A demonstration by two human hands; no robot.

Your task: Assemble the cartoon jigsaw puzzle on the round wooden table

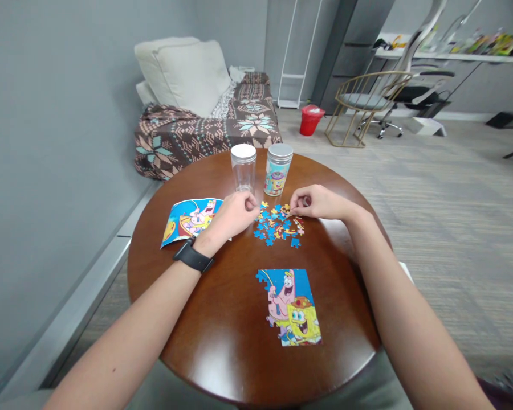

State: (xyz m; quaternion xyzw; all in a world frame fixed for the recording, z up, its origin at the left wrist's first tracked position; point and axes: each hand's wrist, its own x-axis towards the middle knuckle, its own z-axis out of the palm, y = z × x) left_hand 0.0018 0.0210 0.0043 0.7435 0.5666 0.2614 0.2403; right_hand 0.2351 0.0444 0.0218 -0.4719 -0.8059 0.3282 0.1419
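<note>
Loose jigsaw puzzle pieces [275, 225], mostly blue with some yellow and red, lie in a heap between my hands. At the heap's left edge is my left hand [239, 212], its fingers curled together; whatever they hold is hidden. My right hand [313, 201] pinches at the upper right edge of the heap, with a small puzzle piece at its fingertips. Closer to me lies a partly joined puzzle [294, 307], showing a pink and a yellow cartoon figure, with a jagged left side. A curled picture sheet [183, 219] lies partly behind my left hand and wrist.
Behind the heap stand a clear jar [243, 168] with a white lid and a printed jar [277, 171] with a silvery lid. The round wooden table [222, 330] has a draped sofa [205, 128] behind it. A red bin [310, 121] and chairs stand farther right.
</note>
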